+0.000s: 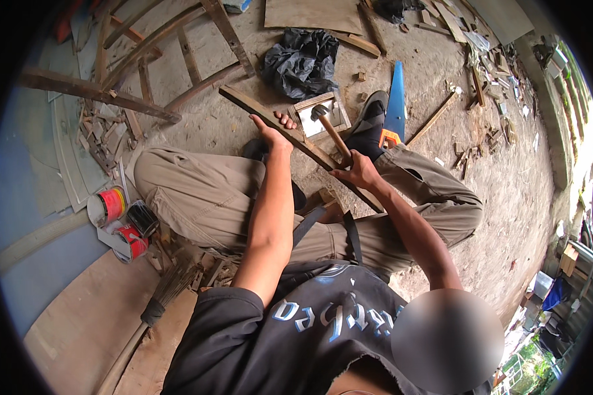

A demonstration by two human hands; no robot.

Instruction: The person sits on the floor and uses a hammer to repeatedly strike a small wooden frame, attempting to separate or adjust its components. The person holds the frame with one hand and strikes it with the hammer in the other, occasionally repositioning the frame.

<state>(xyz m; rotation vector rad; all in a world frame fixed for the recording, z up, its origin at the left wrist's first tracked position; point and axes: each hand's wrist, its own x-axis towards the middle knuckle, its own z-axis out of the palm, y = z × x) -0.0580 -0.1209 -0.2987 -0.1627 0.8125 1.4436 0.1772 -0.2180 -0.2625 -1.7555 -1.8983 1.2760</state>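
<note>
A long wooden strip [313,151] slants across in front of me above my lap, its far end up to the left. My left hand [274,133] is closed around its upper half, with fingertips showing past the far edge. My right hand [360,170] grips the handle of a hammer [335,138] and also rests against the strip's lower half. The hammer's dark head points away from me, over a small wooden frame [339,116] with a pale surface inside. That frame lies on the floor between my feet, partly hidden by the strip and hammer.
A handsaw [395,105] with a blue blade and orange handle lies beside my right shoe [370,122]. A black plastic bag [301,62] sits beyond the frame. Wooden chair-like framework [178,52] stands far left; paint cans [112,203] and a broom [153,313] are nearer. Wood scraps [464,155] litter the right.
</note>
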